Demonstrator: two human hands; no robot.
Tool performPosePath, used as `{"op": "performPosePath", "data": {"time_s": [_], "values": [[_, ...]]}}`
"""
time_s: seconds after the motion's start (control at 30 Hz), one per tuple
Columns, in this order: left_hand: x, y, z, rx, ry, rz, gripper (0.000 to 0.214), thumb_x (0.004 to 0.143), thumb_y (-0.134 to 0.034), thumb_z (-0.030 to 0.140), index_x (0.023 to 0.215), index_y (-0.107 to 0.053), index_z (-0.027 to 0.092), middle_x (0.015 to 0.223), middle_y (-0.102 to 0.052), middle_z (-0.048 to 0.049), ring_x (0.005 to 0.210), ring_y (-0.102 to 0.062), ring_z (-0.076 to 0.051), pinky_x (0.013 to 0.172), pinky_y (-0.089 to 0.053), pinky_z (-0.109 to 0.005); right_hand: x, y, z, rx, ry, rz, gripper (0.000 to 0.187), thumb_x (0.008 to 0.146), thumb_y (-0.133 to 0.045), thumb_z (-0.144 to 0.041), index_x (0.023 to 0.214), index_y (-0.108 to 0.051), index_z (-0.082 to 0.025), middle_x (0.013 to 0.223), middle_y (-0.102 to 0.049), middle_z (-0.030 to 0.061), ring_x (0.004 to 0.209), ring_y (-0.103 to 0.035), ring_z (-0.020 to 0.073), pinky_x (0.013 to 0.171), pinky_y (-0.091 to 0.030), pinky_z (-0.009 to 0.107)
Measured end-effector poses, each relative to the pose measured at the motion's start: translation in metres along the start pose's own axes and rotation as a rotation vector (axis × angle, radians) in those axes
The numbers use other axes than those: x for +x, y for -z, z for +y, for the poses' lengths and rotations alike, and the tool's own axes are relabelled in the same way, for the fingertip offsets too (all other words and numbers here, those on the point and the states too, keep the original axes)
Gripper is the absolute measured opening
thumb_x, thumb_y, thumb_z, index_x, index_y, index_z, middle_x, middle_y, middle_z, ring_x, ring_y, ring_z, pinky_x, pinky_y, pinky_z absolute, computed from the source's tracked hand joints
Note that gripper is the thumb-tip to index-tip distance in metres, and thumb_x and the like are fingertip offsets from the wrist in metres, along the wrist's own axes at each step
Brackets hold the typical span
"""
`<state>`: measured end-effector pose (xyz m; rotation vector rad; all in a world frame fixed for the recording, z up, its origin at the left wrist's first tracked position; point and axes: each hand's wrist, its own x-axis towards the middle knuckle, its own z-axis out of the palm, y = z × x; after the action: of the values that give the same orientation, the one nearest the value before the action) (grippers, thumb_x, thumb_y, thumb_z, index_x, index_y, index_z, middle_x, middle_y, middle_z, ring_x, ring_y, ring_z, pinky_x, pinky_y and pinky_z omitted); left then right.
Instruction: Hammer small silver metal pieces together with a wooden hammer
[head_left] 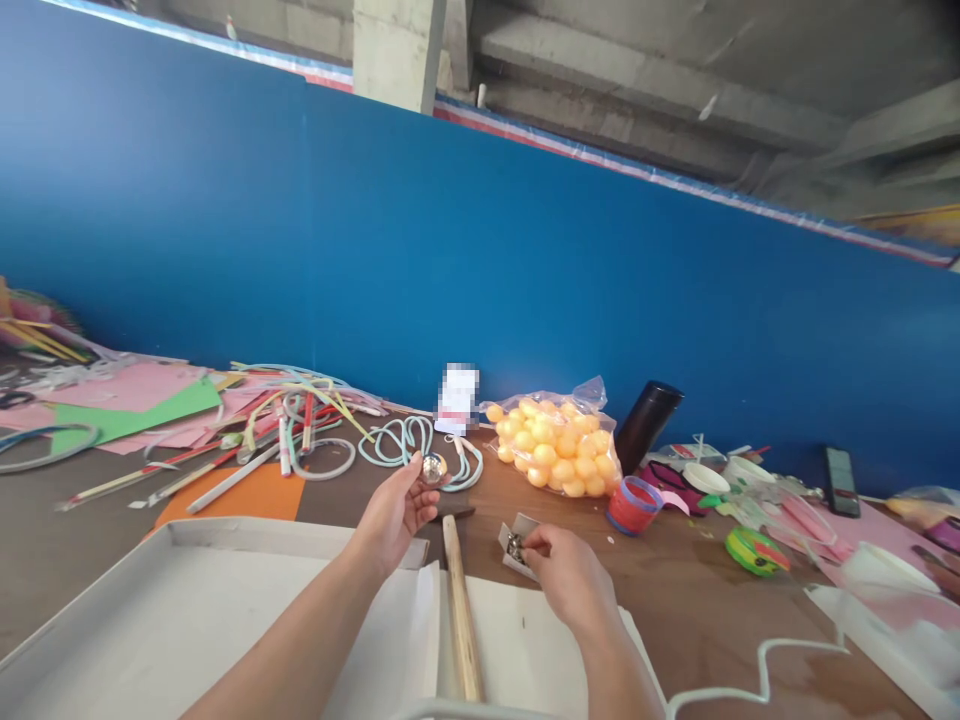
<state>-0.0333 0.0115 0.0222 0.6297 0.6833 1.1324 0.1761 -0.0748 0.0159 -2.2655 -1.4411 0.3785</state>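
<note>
My left hand (394, 515) is raised over the table and pinches a small shiny round metal piece (433, 467) between thumb and fingertips. My right hand (564, 572) rests lower, fingers curled into a small open grey box (516, 540) with small metal parts inside; whether it grips one is hidden. A wooden stick (460, 610) lies between my hands, pointing away from me. A white tray (195, 540) sits under my left forearm.
A clear bag of orange balls (555, 452) lies beyond my hands, beside a black cylinder (646, 424) and a red cup (632, 505). Light-blue cord loops (405, 440), coloured paper and strips cover the left. Tape rolls, bowls and a remote (841, 480) crowd the right.
</note>
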Motion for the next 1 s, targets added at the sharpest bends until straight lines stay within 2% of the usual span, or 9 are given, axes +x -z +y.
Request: {"op": "performPosePath", "data": {"time_s": [0.13, 0.4, 0.57, 0.8, 0.9, 1.0], "values": [[0.0, -0.001, 0.0, 0.006, 0.001, -0.008, 0.028, 0.082, -0.054, 0.036, 0.089, -0.061, 0.009, 0.086, -0.067, -0.0114, 0.053, -0.055, -0.006, 0.045, -0.048, -0.016, 0.0, -0.002, 0.0, 0.036, 0.005, 0.018, 0.011, 0.071, -0.055, -0.028, 0.064, -0.063, -0.028, 0.069, -0.069, -0.0029, 0.067, -0.06, 0.0189, 0.051, -0.028, 0.025], [-0.002, -0.003, 0.001, -0.003, 0.008, -0.005, 0.027, 0.082, -0.055, 0.035, 0.089, -0.06, 0.009, 0.084, -0.067, -0.0107, 0.053, -0.055, -0.006, 0.045, -0.048, -0.015, 0.002, 0.001, 0.003, 0.242, 0.047, 0.083, 0.014, 0.076, -0.05, -0.03, 0.068, -0.06, -0.024, 0.069, -0.067, 0.0011, 0.066, -0.06, 0.0196, 0.057, -0.035, 0.028], [-0.002, -0.003, 0.0, -0.001, 0.007, -0.007, 0.026, 0.081, -0.055, 0.034, 0.09, -0.06, 0.01, 0.085, -0.067, -0.0104, 0.053, -0.055, -0.006, 0.045, -0.047, -0.015, 0.002, -0.002, 0.002, 0.447, 0.044, 0.047, 0.012, 0.077, -0.049, -0.029, 0.07, -0.057, -0.023, 0.069, -0.067, 0.0008, 0.054, -0.06, 0.0168, 0.051, -0.039, 0.027], [-0.002, -0.003, -0.002, -0.014, 0.036, -0.014, 0.025, 0.081, -0.055, 0.034, 0.089, -0.06, 0.011, 0.086, -0.067, -0.0107, 0.052, -0.055, -0.006, 0.044, -0.047, -0.015, -0.002, 0.0, -0.015, 0.804, 0.079, -0.013, 0.013, 0.074, -0.059, -0.032, 0.077, -0.057, -0.02, 0.068, -0.062, 0.0009, 0.061, -0.057, 0.0156, 0.044, -0.04, 0.021], [-0.001, -0.002, -0.005, -0.041, 0.065, -0.045, 0.025, 0.081, -0.056, 0.034, 0.09, -0.06, 0.011, 0.087, -0.068, -0.0109, 0.053, -0.056, -0.006, 0.045, -0.048, -0.016, -0.007, -0.002, -0.025, 0.958, 0.109, -0.067, 0.02, 0.072, -0.065, -0.032, 0.085, -0.059, -0.019, 0.07, -0.06, -0.0003, 0.063, -0.055, 0.0131, 0.048, -0.044, 0.02], [-0.001, -0.003, -0.006, -0.068, 0.1, -0.087, 0.026, 0.081, -0.056, 0.034, 0.091, -0.06, 0.01, 0.088, -0.067, -0.0115, 0.054, -0.057, -0.007, 0.046, -0.049, -0.017, -0.011, -0.007, -0.032, 1.07, 0.114, -0.12, 0.03, 0.071, -0.067, -0.034, 0.095, -0.061, -0.017, 0.079, -0.063, 0.0023, 0.067, -0.056, 0.0129, 0.057, -0.051, 0.024]]}}
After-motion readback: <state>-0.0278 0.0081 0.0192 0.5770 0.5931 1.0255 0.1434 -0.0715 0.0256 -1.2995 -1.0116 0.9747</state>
